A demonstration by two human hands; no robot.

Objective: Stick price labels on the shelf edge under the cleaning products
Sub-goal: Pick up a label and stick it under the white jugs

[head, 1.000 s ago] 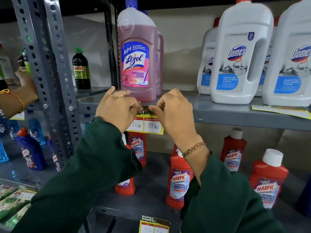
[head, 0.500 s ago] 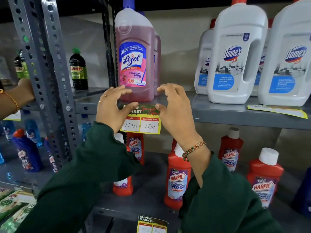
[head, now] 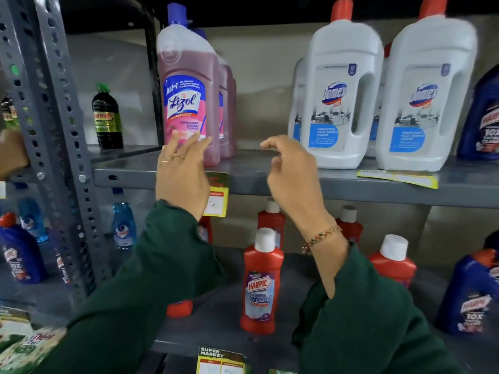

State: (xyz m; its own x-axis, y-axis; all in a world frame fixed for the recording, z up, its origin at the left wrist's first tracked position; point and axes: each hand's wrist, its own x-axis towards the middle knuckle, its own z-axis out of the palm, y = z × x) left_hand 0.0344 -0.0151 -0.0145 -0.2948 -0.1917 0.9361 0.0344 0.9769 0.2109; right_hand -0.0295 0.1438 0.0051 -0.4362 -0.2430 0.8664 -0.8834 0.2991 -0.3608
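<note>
A yellow price label (head: 216,196) hangs on the front edge of the grey shelf (head: 351,191), under the pink Lizol bottle (head: 187,93). My left hand (head: 182,174) is raised in front of the label's left half, fingers spread, holding nothing. My right hand (head: 290,175) hovers to the right of the label with its fingers loosely curled and empty. Another yellow label (head: 398,178) lies flat on the shelf under the white Domex bottles (head: 343,95). A third label (head: 220,361) hangs on the lower shelf edge.
Red Harpic bottles (head: 260,279) stand on the lower shelf. Blue bottles (head: 478,290) sit at the far right. A perforated grey upright (head: 51,136) divides the racks. A dark bottle (head: 107,117) stands beyond it. Another person's hand (head: 12,153) shows at the left edge.
Both hands have let go of the label and lifted away from it; the label stays on the shelf edge. The view has shifted, so the shelf sits lower in frame.
</note>
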